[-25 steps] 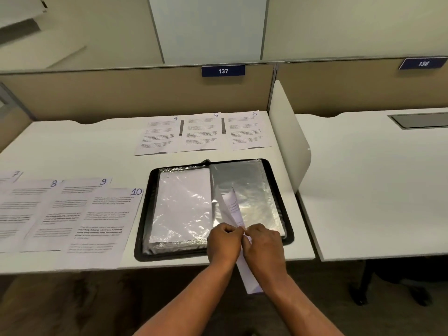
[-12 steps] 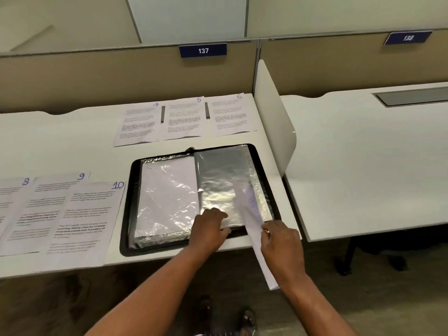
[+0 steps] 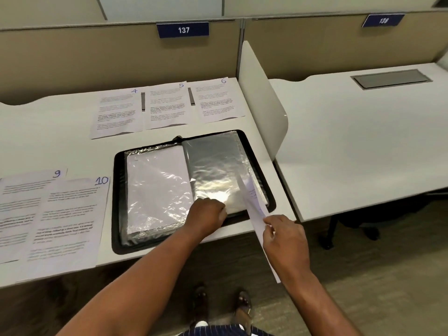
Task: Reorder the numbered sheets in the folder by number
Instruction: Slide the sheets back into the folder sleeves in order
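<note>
left hand (image 3: 208, 214): grips sleeve (image 3: 215, 166) near edge
right hand (image 3: 286, 241): pinches sheet (image 3: 253, 204)
tip: probably spread sleeve mouth, feed sheet square, no creasing

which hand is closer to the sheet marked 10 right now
Left. The left hand grips the clear sleeve in the folder, to the right of sheet 10. The right hand pinches a loose sheet farther right, past the folder.
</note>
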`<state>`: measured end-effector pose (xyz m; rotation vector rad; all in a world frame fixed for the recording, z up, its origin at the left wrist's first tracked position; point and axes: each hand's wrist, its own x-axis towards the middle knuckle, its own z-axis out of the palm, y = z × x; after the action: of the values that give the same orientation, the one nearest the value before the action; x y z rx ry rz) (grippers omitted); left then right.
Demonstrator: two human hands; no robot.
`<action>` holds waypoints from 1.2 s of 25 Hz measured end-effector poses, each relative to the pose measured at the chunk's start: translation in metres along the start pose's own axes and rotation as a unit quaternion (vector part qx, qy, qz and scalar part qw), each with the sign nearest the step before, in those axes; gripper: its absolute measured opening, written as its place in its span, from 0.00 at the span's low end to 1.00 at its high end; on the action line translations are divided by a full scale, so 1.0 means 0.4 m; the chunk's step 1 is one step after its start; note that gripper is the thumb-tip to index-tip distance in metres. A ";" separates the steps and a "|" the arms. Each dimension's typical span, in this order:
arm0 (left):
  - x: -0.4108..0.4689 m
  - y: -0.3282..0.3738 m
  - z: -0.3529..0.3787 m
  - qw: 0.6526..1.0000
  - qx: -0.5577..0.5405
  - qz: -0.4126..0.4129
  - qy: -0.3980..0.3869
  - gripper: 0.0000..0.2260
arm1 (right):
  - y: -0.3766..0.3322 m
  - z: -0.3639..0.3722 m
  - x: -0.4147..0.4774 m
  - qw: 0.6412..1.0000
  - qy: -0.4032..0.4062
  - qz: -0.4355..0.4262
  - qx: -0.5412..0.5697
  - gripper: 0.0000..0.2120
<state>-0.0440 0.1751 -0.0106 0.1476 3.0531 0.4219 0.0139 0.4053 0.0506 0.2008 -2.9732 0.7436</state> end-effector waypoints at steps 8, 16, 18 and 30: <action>0.008 -0.016 -0.015 0.990 -0.108 -0.088 -0.034 0.10 | -0.018 -0.011 -0.053 0.999 0.020 0.030 0.002 0.11; 0.042 -0.055 -0.030 0.966 -0.207 -0.134 -0.080 0.04 | -0.058 -0.016 -0.086 0.998 0.058 0.008 0.001 0.11; 0.047 -0.060 -0.031 0.963 -0.220 -0.129 -0.084 0.05 | -0.078 -0.010 -0.093 0.997 0.071 -0.019 0.018 0.12; 0.025 -0.085 -0.031 0.881 -0.425 -0.208 -0.012 0.04 | -0.059 0.072 -0.126 0.997 -0.067 -0.027 -0.040 0.10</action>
<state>-0.0577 0.1401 -0.0084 -0.5181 2.4522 1.5938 0.0662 0.3765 0.0313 0.3392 -3.1027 0.6266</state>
